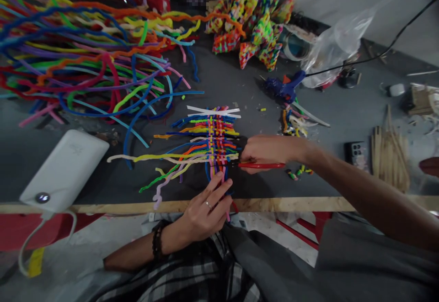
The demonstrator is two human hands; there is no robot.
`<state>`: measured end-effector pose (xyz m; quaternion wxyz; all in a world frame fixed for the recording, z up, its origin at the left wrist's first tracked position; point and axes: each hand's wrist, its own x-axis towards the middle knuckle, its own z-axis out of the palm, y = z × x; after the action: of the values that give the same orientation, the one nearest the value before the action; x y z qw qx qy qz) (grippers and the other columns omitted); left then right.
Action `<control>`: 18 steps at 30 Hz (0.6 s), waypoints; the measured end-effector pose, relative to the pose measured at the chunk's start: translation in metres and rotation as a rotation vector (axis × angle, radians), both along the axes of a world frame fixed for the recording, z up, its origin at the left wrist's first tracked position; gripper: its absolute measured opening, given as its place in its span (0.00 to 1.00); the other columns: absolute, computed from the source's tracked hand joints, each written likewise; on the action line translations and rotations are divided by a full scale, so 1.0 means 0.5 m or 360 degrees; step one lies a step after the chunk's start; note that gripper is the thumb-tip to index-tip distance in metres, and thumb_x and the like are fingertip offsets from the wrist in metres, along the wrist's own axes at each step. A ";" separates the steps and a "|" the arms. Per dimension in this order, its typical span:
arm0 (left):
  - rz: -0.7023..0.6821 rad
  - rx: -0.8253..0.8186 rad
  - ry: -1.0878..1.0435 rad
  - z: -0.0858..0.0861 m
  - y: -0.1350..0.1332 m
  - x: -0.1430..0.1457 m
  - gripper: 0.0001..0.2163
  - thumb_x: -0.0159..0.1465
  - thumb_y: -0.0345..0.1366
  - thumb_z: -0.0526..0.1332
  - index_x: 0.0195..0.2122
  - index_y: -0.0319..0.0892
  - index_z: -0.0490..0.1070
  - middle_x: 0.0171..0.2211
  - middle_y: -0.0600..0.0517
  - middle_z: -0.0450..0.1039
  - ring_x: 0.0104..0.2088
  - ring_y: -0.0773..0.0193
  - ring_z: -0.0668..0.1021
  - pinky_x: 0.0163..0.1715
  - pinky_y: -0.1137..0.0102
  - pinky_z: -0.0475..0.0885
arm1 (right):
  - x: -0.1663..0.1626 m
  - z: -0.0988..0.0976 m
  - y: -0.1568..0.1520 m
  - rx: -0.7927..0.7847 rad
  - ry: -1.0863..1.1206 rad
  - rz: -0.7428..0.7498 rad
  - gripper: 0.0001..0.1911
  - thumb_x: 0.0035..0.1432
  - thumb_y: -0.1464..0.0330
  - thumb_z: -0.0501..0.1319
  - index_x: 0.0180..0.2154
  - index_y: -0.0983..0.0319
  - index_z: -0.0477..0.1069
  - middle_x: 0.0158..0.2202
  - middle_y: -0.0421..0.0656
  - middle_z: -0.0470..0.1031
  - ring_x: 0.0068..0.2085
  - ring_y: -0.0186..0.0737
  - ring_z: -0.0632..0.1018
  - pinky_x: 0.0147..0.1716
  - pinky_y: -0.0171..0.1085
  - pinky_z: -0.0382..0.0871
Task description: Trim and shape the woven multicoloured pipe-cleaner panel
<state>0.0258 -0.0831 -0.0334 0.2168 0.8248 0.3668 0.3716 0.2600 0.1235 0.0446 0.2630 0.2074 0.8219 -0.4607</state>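
Note:
A woven strip of coloured pipe cleaners (216,140) lies on the dark table, with loose ends sticking out on both sides, longer on the left. My left hand (209,208), wearing a ring, holds the lengthwise pipe cleaners at the strip's near end. Its fingers are stretched over them; the thumb is hidden. My right hand (260,153) is closed on red-handled scissors (265,165) just right of the weave. Their dark blades point left across the strip's near end; whether they are apart is unclear. Two crossed white strips (213,111) lie at the far end.
Loose pipe cleaners (103,64) pile up at the left, behind a white power bank (65,169) with a cable. Colourful woven pieces (254,23) sit at the back. A blue glue gun (283,87), plastic bag (338,41) and wooden sticks (389,160) lie rightward.

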 end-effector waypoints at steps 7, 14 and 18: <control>-0.0029 0.0011 -0.0002 0.001 0.003 -0.002 0.15 0.63 0.22 0.67 0.52 0.33 0.78 0.66 0.34 0.74 0.75 0.35 0.64 0.66 0.50 0.79 | 0.003 -0.010 -0.006 -0.0103 -0.0080 -0.0143 0.25 0.71 0.56 0.59 0.25 0.64 0.74 0.20 0.35 0.63 0.25 0.31 0.55 0.28 0.38 0.48; -0.0013 -0.0023 -0.0034 -0.001 -0.001 0.001 0.16 0.62 0.23 0.68 0.52 0.36 0.78 0.67 0.37 0.74 0.74 0.38 0.65 0.66 0.52 0.80 | -0.001 0.009 -0.005 -0.0252 -0.0060 -0.0103 0.34 0.73 0.43 0.54 0.26 0.62 0.70 0.22 0.36 0.64 0.26 0.32 0.58 0.29 0.37 0.50; -0.0045 -0.0009 -0.0025 0.003 0.003 0.002 0.15 0.63 0.22 0.66 0.52 0.35 0.78 0.66 0.36 0.74 0.75 0.37 0.65 0.65 0.50 0.80 | -0.011 0.021 0.001 -0.0301 -0.0081 -0.0075 0.34 0.75 0.44 0.52 0.27 0.63 0.71 0.22 0.37 0.66 0.26 0.32 0.59 0.29 0.37 0.51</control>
<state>0.0268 -0.0818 -0.0316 0.2272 0.8264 0.3545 0.3738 0.2542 0.1238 0.0552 0.2913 0.2127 0.7626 -0.5369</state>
